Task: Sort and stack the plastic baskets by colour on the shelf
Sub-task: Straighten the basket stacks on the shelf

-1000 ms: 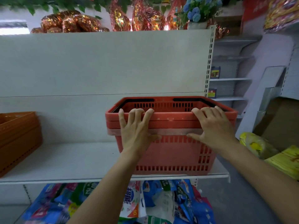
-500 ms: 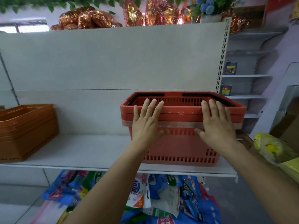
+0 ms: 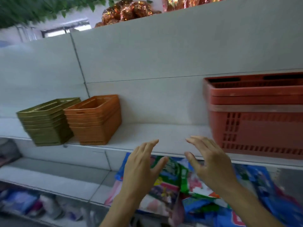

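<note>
Light, stiff, perforated plastic (likely a bit slick): best taken by the rims on both sides. Left hand (image 3: 141, 167) and right hand (image 3: 211, 163) spread, holding nothing, below the shelf (image 3: 164, 136) edge. Red baskets (image 3: 255, 118) just right of them; orange stack (image 3: 96, 120) and olive stack (image 3: 45, 122) well left.

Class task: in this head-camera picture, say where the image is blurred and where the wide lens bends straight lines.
Head view: motion blur smears the red baskets, green baskets and packets below; both hands soft-edged; the shelf edge runs tilted.
</note>
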`<move>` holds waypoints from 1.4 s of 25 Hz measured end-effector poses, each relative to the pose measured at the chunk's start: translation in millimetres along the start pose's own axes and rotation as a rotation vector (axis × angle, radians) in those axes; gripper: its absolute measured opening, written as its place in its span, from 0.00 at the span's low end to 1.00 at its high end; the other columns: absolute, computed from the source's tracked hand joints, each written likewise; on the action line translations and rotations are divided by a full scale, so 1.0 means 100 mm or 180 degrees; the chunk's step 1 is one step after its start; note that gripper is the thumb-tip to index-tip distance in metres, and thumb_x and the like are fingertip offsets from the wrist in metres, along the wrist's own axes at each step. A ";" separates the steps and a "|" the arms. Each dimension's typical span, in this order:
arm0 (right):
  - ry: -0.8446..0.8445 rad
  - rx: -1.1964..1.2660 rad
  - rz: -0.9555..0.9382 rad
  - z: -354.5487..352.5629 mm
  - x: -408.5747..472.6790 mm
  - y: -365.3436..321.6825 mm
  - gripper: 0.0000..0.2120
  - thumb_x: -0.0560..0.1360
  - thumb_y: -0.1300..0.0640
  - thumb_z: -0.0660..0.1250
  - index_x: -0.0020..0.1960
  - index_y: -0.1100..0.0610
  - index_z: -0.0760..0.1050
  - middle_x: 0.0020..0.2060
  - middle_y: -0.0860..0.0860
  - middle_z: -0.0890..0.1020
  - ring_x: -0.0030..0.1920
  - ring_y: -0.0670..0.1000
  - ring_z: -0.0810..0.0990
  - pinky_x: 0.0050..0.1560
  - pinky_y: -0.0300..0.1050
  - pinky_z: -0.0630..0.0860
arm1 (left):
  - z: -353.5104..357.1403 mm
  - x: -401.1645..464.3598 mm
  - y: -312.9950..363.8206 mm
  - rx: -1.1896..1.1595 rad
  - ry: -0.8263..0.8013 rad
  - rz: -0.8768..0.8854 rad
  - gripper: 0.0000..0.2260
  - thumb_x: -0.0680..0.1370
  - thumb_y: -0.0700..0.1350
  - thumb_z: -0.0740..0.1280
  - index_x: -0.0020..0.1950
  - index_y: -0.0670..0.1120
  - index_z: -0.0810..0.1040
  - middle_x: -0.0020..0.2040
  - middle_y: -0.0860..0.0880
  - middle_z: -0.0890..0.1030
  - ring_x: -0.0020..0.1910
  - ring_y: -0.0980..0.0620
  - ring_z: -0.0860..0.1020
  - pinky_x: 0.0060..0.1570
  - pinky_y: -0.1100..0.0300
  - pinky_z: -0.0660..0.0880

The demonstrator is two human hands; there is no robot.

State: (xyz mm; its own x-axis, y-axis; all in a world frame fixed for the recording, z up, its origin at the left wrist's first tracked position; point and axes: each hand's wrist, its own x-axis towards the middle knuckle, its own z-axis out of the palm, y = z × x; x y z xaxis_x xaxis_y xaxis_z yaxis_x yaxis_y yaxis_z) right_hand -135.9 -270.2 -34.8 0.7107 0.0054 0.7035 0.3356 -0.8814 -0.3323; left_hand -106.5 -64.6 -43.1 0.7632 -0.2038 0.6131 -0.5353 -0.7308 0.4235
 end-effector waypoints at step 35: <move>-0.0044 0.1882 0.0661 3.31 1.99 -2.15 0.39 0.72 0.53 0.72 0.73 0.36 0.54 0.68 0.46 0.69 0.62 0.46 0.74 0.52 0.55 0.82 | -1.43 1.47 -3.83 -0.1923 0.0267 -0.0809 0.36 0.72 0.41 0.76 0.73 0.58 0.63 0.55 0.59 0.80 0.51 0.67 0.81 0.44 0.66 0.81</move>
State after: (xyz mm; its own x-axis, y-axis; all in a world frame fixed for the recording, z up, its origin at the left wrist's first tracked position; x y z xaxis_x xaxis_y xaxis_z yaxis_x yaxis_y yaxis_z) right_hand 137.9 76.7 -30.9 0.8045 -0.1284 0.5799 0.4720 -0.4545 -0.7554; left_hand 158.9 278.2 -20.3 0.8749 -0.0040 0.4842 -0.4697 -0.2503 0.8466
